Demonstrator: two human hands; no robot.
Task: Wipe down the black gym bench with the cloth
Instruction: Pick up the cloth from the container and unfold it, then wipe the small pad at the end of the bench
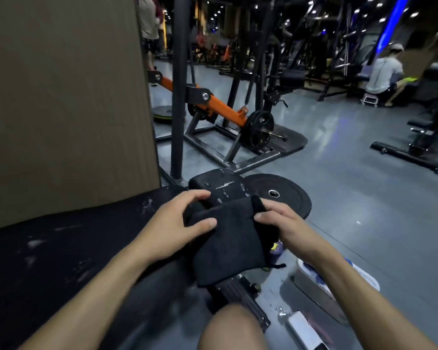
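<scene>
Head view: both hands, left hand (172, 224) and right hand (280, 223), fingers pinching black cloth (228, 243) over wet bench surface (220, 184); weight plate (281, 195) just beyond, brown panel (66, 97) left, bucket (364, 276) right

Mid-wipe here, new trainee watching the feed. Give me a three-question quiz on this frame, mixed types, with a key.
1. True or false: both hands hold the black cloth.
2. Multiple choice: the water droplets sit on A) the small black pad beyond the cloth, B) the orange lever arm, C) the brown wall panel.
3. Fill in: lying flat on the floor just right of that pad is a black ______.

Key:
1. True: the left hand pinches the cloth's left edge and the right hand grips its right corner.
2. A.
3. Weight plate.
</scene>
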